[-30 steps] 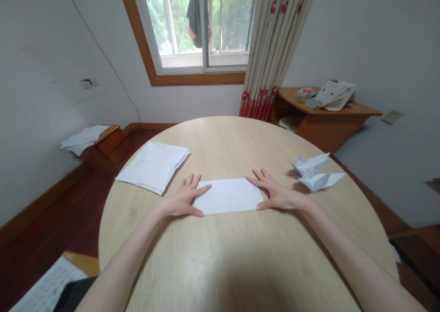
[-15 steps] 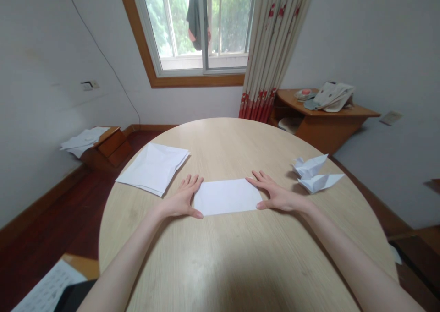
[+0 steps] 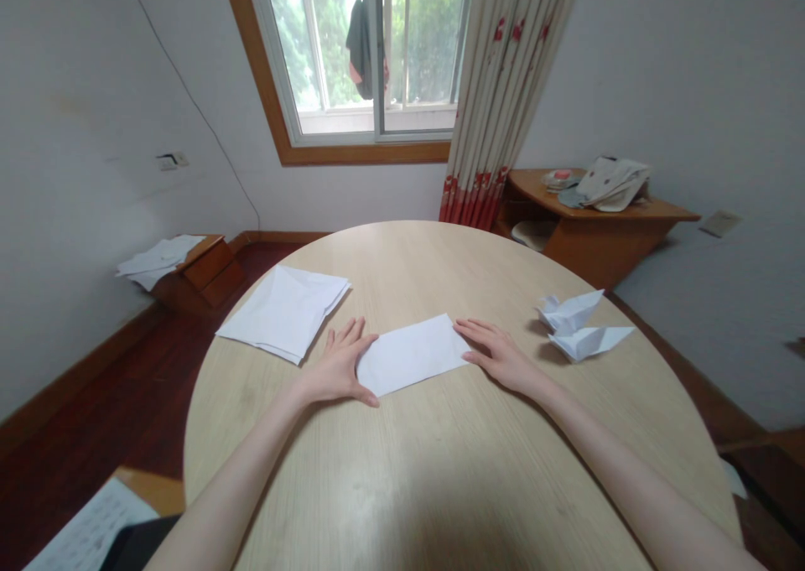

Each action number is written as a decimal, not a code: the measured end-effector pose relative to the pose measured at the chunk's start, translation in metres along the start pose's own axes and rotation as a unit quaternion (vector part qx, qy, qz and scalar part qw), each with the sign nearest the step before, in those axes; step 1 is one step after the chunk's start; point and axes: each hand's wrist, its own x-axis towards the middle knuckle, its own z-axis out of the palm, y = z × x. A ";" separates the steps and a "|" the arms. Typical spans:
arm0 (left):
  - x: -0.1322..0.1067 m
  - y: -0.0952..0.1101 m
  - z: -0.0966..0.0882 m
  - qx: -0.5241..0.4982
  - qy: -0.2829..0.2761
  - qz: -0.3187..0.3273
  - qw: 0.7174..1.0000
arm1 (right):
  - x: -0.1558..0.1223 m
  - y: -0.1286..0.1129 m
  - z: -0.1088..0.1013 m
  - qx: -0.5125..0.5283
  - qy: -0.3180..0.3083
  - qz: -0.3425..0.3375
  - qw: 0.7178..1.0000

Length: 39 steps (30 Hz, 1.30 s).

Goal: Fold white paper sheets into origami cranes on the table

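A white rectangular sheet of paper (image 3: 412, 355) lies flat on the round wooden table (image 3: 402, 454), tilted so its right end is farther away. At its left end rests my left hand (image 3: 338, 365), fingers spread, with the thumb near the lower left corner. My right hand (image 3: 496, 353) is at the other end, its fingers stretched out and the thumb at the lower right corner. Both hands lie along the paper's edges without gripping it.
Left of the paper is a stack of white sheets (image 3: 284, 315). On the right stand two folded paper birds (image 3: 588, 342). Beyond the table are a small cabinet (image 3: 217, 273) with papers, a corner desk (image 3: 629, 231) with a cloth bag, and a curtain (image 3: 490, 110) beside the window.
The paper has turned counterclockwise, its right end swinging away from me. My right hand has shifted with it, its fingers now closer together. My left hand stays at the left end.
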 end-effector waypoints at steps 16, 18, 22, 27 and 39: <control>-0.003 0.007 0.001 -0.070 0.008 0.038 0.997 | 0.000 -0.007 0.014 0.039 0.093 -0.074 0.992; -0.003 0.007 0.002 -0.076 0.010 0.041 0.996 | 0.000 -0.008 0.013 0.047 0.093 -0.070 0.992; -0.004 0.007 0.004 -0.086 0.016 0.046 0.995 | 0.000 -0.010 0.010 0.082 0.094 -0.047 0.991; -0.003 0.007 0.005 -0.091 0.029 0.051 0.994 | -0.001 -0.015 0.008 0.188 0.115 0.007 0.975; -0.006 0.013 0.003 -0.092 0.125 0.110 0.982 | 0.002 -0.026 0.015 0.436 0.169 0.073 0.881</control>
